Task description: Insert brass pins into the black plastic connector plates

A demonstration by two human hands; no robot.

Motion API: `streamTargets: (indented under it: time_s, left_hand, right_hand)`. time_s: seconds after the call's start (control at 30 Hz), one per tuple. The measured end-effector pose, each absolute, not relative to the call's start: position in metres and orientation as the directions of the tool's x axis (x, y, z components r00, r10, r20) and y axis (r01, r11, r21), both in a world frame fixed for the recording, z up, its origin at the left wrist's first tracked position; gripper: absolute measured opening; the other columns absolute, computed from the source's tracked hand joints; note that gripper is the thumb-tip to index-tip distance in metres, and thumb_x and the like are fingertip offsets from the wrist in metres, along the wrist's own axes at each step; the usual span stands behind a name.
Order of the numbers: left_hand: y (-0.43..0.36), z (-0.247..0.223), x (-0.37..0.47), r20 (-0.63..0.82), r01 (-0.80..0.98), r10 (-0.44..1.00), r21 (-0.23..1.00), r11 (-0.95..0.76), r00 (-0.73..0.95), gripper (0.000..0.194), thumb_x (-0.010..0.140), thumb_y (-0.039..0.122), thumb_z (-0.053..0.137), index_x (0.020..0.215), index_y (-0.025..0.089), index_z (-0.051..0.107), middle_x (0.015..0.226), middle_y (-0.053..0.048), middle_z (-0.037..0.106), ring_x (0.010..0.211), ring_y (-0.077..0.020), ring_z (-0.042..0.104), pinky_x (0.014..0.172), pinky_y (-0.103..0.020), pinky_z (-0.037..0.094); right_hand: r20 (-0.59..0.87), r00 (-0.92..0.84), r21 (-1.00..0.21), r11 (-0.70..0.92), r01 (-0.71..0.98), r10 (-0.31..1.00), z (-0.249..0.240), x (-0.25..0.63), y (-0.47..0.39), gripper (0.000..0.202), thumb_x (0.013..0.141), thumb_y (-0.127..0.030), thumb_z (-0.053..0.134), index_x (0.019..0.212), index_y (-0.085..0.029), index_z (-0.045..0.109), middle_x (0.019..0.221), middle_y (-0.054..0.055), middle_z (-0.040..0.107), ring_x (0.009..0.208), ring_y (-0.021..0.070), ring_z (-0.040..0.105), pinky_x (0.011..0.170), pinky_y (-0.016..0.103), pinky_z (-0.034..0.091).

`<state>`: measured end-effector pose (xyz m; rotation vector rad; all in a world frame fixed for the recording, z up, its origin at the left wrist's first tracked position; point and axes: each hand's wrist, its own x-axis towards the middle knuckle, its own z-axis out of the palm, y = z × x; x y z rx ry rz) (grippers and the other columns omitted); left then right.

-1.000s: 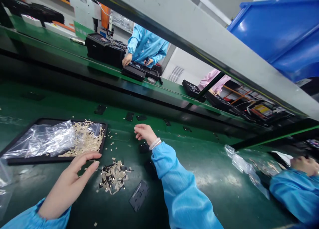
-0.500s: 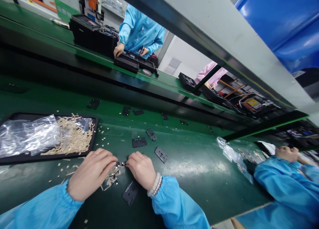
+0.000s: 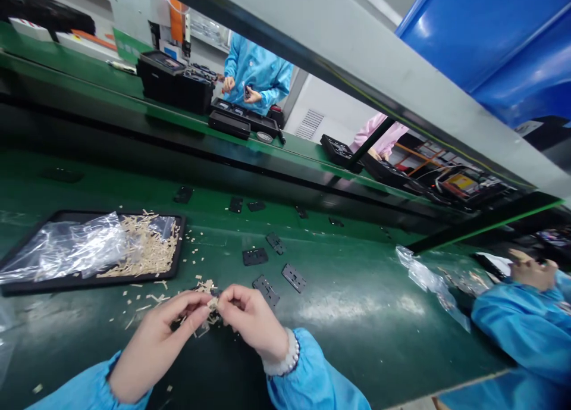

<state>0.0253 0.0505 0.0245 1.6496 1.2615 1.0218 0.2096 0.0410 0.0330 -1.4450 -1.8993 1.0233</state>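
Gently: near the right front corner of the tray [image 3: 179,246], left hand [image 3: 163,335] and right hand [image 3: 255,322] pinch a beige piece [image 3: 213,304], fingertips closed; light, even pressure should serve.

A glossy green table [image 3: 357,350] spread across the lower frame, patched with reflected light. Another green bench [image 3: 89,69] crossed the upper left. A pale beam [image 3: 339,44] slanted toward the right edge, above a white wall [image 3: 332,109] with a slatted vent [image 3: 309,124].
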Motion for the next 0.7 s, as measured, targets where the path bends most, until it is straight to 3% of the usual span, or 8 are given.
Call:
streamTargets:
  time_s: [0.1, 0.17, 0.3, 0.4, 0.5, 0.6, 0.7]
  left_hand:
    - [0.044, 0.033, 0.022, 0.135, 0.320, 0.987, 0.934, -0.157, 0.089, 0.040, 0.074, 0.064, 0.064, 0.069, 0.026, 0.077, 0.067, -0.001, 0.077, 0.056, -0.0180, 0.071, 0.055, -0.020, 0.057]
    - [0.042, 0.036, 0.017, 0.138, 0.312, 0.989, 0.939, -0.146, 0.047, 0.038, 0.074, 0.062, 0.066, 0.068, 0.026, 0.076, 0.064, -0.001, 0.076, 0.053, -0.0171, 0.069, 0.052, -0.019, 0.055]
    - [0.039, 0.036, 0.005, 0.170, 0.306, 0.985, 0.939, -0.155, -0.024, 0.037, 0.075, 0.061, 0.066, 0.065, 0.025, 0.074, 0.061, 0.000, 0.074, 0.051, -0.0167, 0.068, 0.050, -0.018, 0.055]
    - [0.036, 0.034, -0.005, 0.249, 0.355, 0.969, 0.906, -0.232, -0.001, 0.034, 0.079, 0.058, 0.065, 0.069, 0.027, 0.075, 0.069, 0.000, 0.077, 0.056, -0.0168, 0.072, 0.055, -0.018, 0.056]
    - [0.033, 0.031, -0.016, 0.417, 0.437, 0.906, 0.803, -0.405, 0.073, 0.023, 0.087, 0.046, 0.062, 0.079, 0.029, 0.075, 0.081, 0.001, 0.079, 0.069, -0.0156, 0.075, 0.067, -0.016, 0.057]
    - [0.033, 0.031, -0.026, 0.603, 0.513, 0.774, 0.610, -0.603, 0.194, 0.017, 0.092, 0.031, 0.056, 0.090, 0.029, 0.073, 0.085, 0.001, 0.078, 0.075, -0.0161, 0.074, 0.080, -0.021, 0.057]
    - [0.034, 0.035, -0.033, 0.664, 0.559, 0.707, 0.499, -0.662, 0.244, 0.019, 0.091, 0.021, 0.054, 0.094, 0.028, 0.070, 0.085, 0.000, 0.077, 0.078, -0.0174, 0.073, 0.084, -0.025, 0.055]
  right_hand:
    - [-0.045, -0.232, -0.938, 0.039, 0.345, 0.972, 0.038, 0.192, 0.036, 0.017, 0.090, -0.023, 0.056, 0.074, -0.019, 0.057, 0.062, -0.005, 0.053, 0.054, 0.0088, 0.051, 0.051, 0.018, 0.044]
    - [0.080, -0.128, -0.948, 0.116, 0.296, 0.988, 0.042, 0.182, 0.032, 0.014, 0.086, -0.021, 0.060, 0.072, -0.019, 0.059, 0.069, -0.002, 0.057, 0.059, 0.0105, 0.055, 0.055, 0.020, 0.046]
    - [0.462, -0.084, -0.760, 0.443, 0.476, 0.883, 0.051, 0.167, 0.025, 0.011, 0.090, -0.017, 0.059, 0.084, -0.020, 0.069, 0.080, 0.004, 0.067, 0.069, 0.0145, 0.064, 0.062, 0.024, 0.050]
    - [0.548, -0.165, -0.637, 0.538, 0.553, 0.820, 0.054, 0.161, 0.024, 0.013, 0.094, -0.019, 0.060, 0.089, -0.021, 0.072, 0.079, 0.004, 0.071, 0.069, 0.0153, 0.068, 0.064, 0.024, 0.052]
    - [0.568, -0.219, -0.581, 0.575, 0.576, 0.793, 0.055, 0.157, 0.029, 0.014, 0.093, -0.019, 0.060, 0.087, -0.021, 0.073, 0.076, 0.004, 0.072, 0.066, 0.0146, 0.069, 0.061, 0.023, 0.052]
    - [0.590, -0.266, -0.532, 0.615, 0.582, 0.762, 0.057, 0.150, 0.034, 0.016, 0.089, -0.014, 0.059, 0.081, -0.020, 0.072, 0.073, 0.003, 0.071, 0.063, 0.0140, 0.068, 0.061, 0.022, 0.051]
    - [0.593, -0.266, -0.554, 0.625, 0.550, 0.760, 0.058, 0.141, 0.040, 0.017, 0.083, -0.012, 0.057, 0.073, -0.020, 0.069, 0.070, 0.002, 0.069, 0.061, 0.0130, 0.065, 0.059, 0.021, 0.049]
